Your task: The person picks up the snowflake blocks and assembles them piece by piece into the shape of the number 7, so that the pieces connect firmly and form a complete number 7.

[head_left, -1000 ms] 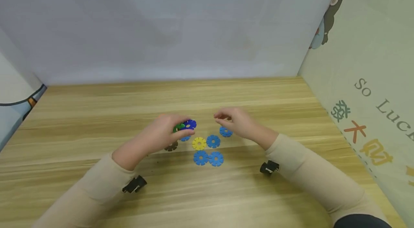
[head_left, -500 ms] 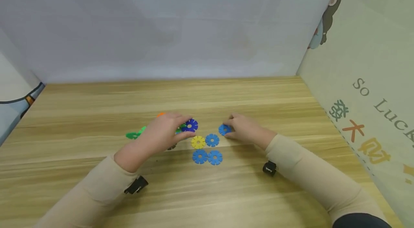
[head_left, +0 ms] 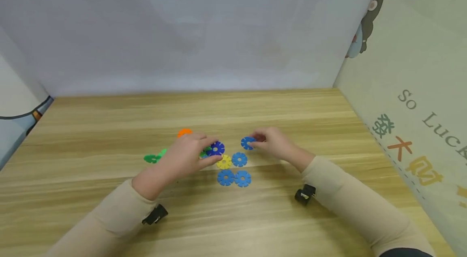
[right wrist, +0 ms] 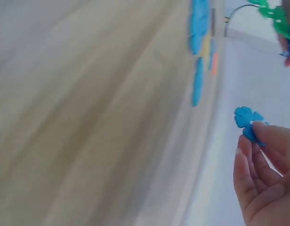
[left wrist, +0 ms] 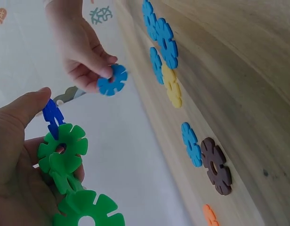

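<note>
My left hand grips a chain of interlocked green notched plastic discs. A dark blue disc is joined at the chain's end, by the thumb and fingertips. In the head view, green discs also show at the far side of that hand. My right hand pinches a light blue notched disc by its edge, raised off the table, as the left wrist view shows. A gap separates this disc from the dark blue one. The left hand covers much of the chain in the head view.
On the wooden table lie several loose light blue discs, a yellow disc, a brown disc and an orange disc. A pale wall stands behind, and a printed panel at the right.
The right hand has reached to a light blue disc, pinched it and lifted it leftward toward the dark blue one. The left hand with its chain has shifted slightly.
</note>
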`<action>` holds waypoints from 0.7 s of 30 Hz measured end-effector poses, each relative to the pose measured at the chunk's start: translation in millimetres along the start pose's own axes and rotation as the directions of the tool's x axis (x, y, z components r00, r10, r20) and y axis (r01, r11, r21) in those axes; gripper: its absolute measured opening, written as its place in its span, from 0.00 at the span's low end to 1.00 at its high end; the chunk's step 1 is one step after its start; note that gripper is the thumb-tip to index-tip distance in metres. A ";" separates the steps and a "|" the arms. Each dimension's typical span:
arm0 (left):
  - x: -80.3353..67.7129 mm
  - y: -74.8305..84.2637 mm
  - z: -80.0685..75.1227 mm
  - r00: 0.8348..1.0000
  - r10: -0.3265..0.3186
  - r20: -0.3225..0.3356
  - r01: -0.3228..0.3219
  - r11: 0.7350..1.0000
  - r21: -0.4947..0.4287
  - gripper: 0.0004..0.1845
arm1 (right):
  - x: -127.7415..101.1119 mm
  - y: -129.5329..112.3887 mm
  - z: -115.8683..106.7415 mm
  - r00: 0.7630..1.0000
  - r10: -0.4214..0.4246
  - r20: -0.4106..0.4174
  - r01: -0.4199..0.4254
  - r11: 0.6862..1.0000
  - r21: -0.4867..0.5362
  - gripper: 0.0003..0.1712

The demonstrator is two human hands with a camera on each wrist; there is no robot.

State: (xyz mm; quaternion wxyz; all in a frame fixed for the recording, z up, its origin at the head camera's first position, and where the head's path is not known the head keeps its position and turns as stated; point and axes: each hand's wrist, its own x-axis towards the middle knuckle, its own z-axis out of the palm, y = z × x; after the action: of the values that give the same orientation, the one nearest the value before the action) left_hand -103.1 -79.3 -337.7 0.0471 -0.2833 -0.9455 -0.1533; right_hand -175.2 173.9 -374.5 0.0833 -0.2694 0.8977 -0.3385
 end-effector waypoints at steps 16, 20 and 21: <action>3.2 -1.4 1.6 0.999 0.013 -0.051 -0.012 1.000 0.020 0.25 | -10.1 -33.5 6.2 0.985 -0.161 -0.059 0.169 0.966 0.194 0.06; 2.3 -1.3 4.5 0.998 0.005 -0.057 -0.003 0.999 0.041 0.27 | -12.2 -38.1 9.5 0.969 -0.236 -0.069 0.244 0.957 0.157 0.06; 2.0 -1.3 5.5 0.998 0.005 -0.058 -0.002 0.999 0.045 0.28 | -12.6 -39.1 10.3 0.966 -0.249 -0.067 0.257 0.954 0.153 0.07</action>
State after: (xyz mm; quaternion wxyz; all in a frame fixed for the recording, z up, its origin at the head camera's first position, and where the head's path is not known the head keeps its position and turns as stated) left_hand -105.6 -77.6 -342.9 0.0812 -0.2792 -0.9465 -0.1402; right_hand -144.5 150.5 -357.2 0.0396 -0.3665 0.8274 -0.4238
